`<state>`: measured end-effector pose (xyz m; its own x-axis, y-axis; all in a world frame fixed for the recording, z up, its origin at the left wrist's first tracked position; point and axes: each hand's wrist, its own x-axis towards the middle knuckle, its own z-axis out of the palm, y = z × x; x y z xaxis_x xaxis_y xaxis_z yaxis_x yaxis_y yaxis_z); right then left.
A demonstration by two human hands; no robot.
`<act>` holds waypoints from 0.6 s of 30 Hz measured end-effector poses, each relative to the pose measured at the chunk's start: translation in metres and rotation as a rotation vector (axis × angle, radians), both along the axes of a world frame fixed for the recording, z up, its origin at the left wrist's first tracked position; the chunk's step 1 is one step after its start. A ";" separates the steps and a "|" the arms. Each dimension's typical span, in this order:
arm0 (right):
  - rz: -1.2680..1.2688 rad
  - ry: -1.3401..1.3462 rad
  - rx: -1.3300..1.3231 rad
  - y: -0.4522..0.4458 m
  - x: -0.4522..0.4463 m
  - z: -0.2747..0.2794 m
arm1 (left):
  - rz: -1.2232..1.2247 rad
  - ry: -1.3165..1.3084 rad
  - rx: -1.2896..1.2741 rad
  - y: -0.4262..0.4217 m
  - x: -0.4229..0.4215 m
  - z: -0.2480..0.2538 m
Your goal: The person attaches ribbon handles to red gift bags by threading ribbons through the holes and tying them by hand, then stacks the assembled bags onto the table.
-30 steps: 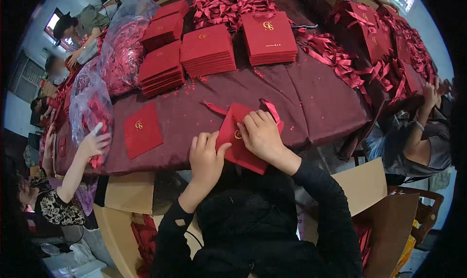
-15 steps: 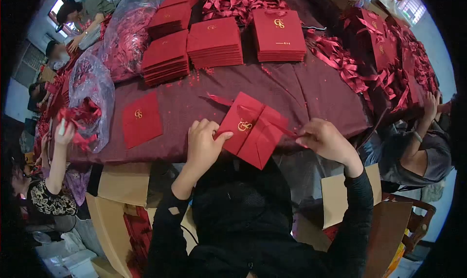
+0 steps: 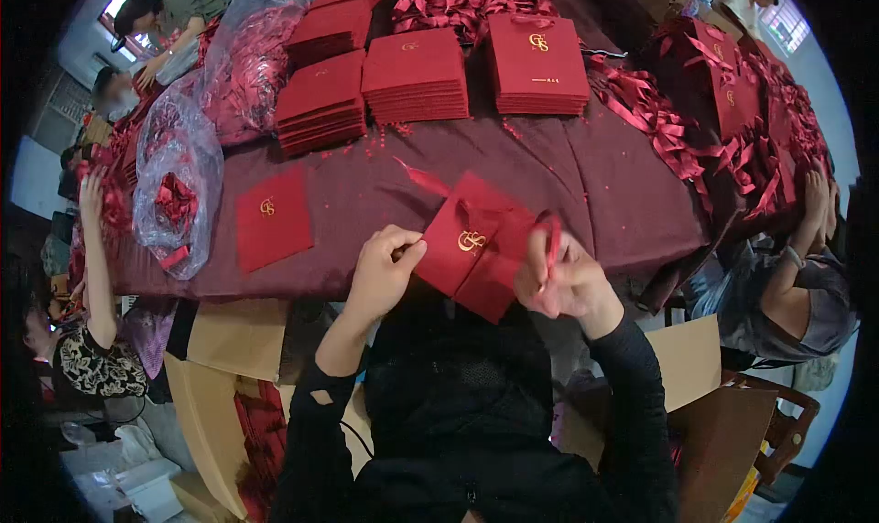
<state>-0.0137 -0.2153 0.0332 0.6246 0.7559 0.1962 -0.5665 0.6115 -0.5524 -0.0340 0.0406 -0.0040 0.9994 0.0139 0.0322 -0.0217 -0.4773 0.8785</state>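
Note:
A flat red paper bag [image 3: 446, 248] with a gold logo is tilted in front of me at the table's near edge. My left hand [image 3: 383, 269] pinches its left edge between thumb and fingers. Over the bag's right side, my right hand [image 3: 575, 283] has its fingers closed on a red ribbon [image 3: 553, 239], which loops up above the fingers. Another ribbon end [image 3: 423, 177] sticks out beyond the bag's upper left edge. The bag's right corner is hidden behind my right hand. To the left lies a single flat red bag [image 3: 273, 223].
Stacks of red bags [image 3: 417, 75] stand at the back of the cloth-covered table [image 3: 632, 226], near loose ribbons [image 3: 645, 125]. A plastic sack [image 3: 179, 194] holds ribbons at left. Co-workers' hands reach in at both sides. Open cardboard boxes [image 3: 233, 340] flank me below.
My right hand has moved left and inward over the bag with the ribbon, from beyond its right corner. My left hand keeps its pinch. The co-worker's hand at left has moved away from the plastic sack.

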 end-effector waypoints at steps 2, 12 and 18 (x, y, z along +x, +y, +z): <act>-0.217 0.082 -0.076 0.008 0.010 -0.001 | -0.012 -0.041 -0.036 -0.002 -0.003 0.007; -0.391 -0.324 -0.600 0.047 0.011 -0.038 | -0.062 0.018 0.063 -0.003 -0.008 0.015; -0.384 -0.263 -0.569 0.044 0.016 -0.037 | -0.063 0.112 -0.149 0.003 -0.006 -0.008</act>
<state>0.0018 -0.1711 -0.0034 0.8522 0.5229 0.0187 -0.1750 0.3186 -0.9316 -0.0405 0.0434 -0.0122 0.9957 -0.0528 -0.0767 0.0541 -0.3422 0.9381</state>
